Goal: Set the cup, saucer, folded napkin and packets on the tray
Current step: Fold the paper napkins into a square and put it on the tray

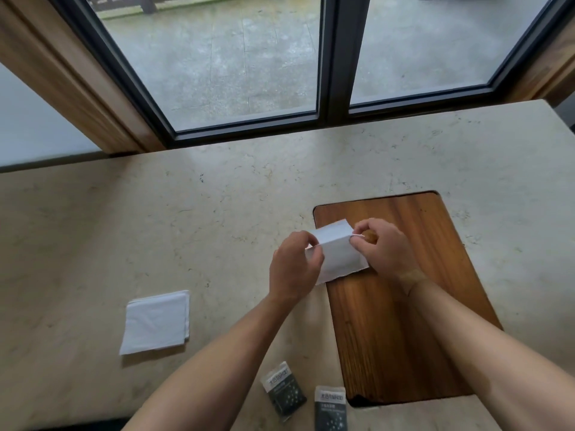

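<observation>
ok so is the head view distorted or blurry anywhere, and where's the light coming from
Head view: wide-angle bend curves the window frame and counter edge; daylight enters through the glass, soft shadows fall under the napkin stack; packets print slightly soft; hands fairly sharp.

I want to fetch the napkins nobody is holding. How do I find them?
Start at the wooden tray on the stone table, then look left past both hands. The napkin stack lies flat and square there, untouched, unlike the napkin held up, and bigger than the dark packets.
</observation>
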`<state>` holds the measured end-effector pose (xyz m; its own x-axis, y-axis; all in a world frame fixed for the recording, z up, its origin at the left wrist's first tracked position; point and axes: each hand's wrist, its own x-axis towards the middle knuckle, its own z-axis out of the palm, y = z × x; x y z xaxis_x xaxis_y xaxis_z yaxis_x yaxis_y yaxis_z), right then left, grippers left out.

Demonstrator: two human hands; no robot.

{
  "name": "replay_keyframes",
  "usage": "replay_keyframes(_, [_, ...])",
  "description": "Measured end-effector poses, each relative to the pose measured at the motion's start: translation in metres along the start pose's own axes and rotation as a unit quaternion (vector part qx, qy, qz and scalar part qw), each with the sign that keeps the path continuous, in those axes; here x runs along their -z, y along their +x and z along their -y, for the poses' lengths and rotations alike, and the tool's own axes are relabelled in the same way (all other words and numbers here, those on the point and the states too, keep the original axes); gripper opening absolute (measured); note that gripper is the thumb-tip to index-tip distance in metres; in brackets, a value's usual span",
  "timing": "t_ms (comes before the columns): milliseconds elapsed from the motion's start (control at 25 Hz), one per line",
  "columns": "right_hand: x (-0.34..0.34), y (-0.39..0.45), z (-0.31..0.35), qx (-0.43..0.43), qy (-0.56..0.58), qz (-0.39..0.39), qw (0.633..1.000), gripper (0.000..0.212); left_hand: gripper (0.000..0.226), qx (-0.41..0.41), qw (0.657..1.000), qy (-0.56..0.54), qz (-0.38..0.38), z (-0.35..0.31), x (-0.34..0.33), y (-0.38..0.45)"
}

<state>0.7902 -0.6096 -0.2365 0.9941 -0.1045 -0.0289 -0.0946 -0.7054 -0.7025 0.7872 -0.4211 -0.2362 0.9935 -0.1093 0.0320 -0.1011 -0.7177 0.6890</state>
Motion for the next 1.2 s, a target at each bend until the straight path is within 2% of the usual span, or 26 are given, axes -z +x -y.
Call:
replay_keyframes(120, [-0.007, -0.014, 0.029, -0.030, 0.116, 0.044, 0.992, 0.008, 0.007, 0.007, 0.999, -0.051, -0.003, 0.009, 0.029, -0.009])
replay_keyframes(240, [-0.022, -0.025, 0.065, -0.062, 0.199, 0.066, 0.976, 0.009, 0.004, 0.066, 0.993, -0.089, -0.028, 0.025, 0.063, -0.018])
replay_keyframes(400, [-0.055, -0.039, 0.112, -0.116, 0.250, 0.117, 0.954, 0.010, 0.003, 0.144, 0.982, -0.110, -0.053, 0.061, 0.109, -0.032])
replay_keyframes(600, [-0.105, -0.060, 0.165, -0.152, 0.291, 0.173, 0.929, 0.013, 0.004, 0.185, 0.972, -0.133, -0.060, 0.120, 0.168, -0.058])
replay_keyframes(720, [-0.146, -0.073, 0.197, -0.163, 0.274, 0.189, 0.929, 0.013, 0.008, 0.213, 0.968, -0.127, -0.046, 0.159, 0.200, -0.075])
replay_keyframes(920, [-0.200, -0.089, 0.227, -0.156, 0.197, 0.161, 0.954, 0.010, 0.023, 0.276, 0.955, -0.102, 0.033, 0.215, 0.230, -0.097])
replay_keyframes(1080, [-0.223, -0.096, 0.229, -0.116, 0.092, 0.149, 0.978, 0.010, 0.028, 0.270, 0.958, -0.064, 0.074, 0.237, 0.234, -0.104])
replay_keyframes(1200, [-0.228, -0.096, 0.227, -0.110, 0.057, 0.133, 0.983, 0.009, 0.031, 0.263, 0.961, -0.037, 0.078, 0.241, 0.231, -0.104])
